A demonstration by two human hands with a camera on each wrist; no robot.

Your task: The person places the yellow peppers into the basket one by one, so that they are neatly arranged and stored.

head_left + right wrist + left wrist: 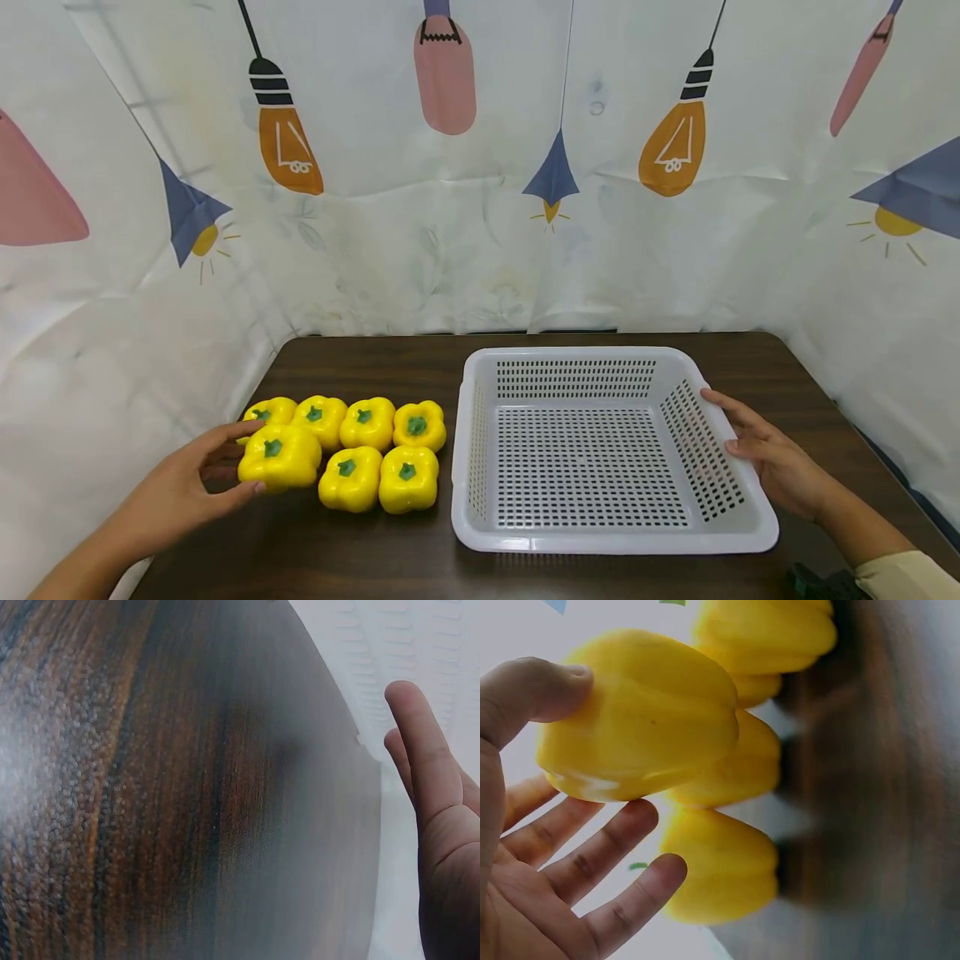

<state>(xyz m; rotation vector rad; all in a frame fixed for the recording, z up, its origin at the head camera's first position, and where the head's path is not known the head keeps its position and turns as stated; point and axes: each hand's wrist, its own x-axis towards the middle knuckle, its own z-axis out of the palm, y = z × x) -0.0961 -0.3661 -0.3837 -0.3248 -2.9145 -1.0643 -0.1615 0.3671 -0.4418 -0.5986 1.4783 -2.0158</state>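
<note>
My left hand (pixel 176 487) holds a yellow bell pepper (pixel 279 458) with a green stem, thumb on one side and fingers on the other. In the left wrist view the thumb presses the held pepper (pixel 645 720) while the lower fingers spread apart beneath it. Several more yellow bell peppers (pixel 366 423) stand in two rows just right of that hand; the held one partly covers the back-left pepper (pixel 272 410). At the right side of a white plastic basket (pixel 611 543), my right hand (pixel 776 458) rests with its fingers extended against the rim.
The basket, with slotted walls and floor, sits on a dark wood-grain table (pixel 360 558). A patterned white cloth (pixel 420 267) hangs behind and along both sides. Near the right sleeve, at the front edge, lies a dark object (pixel 821 581).
</note>
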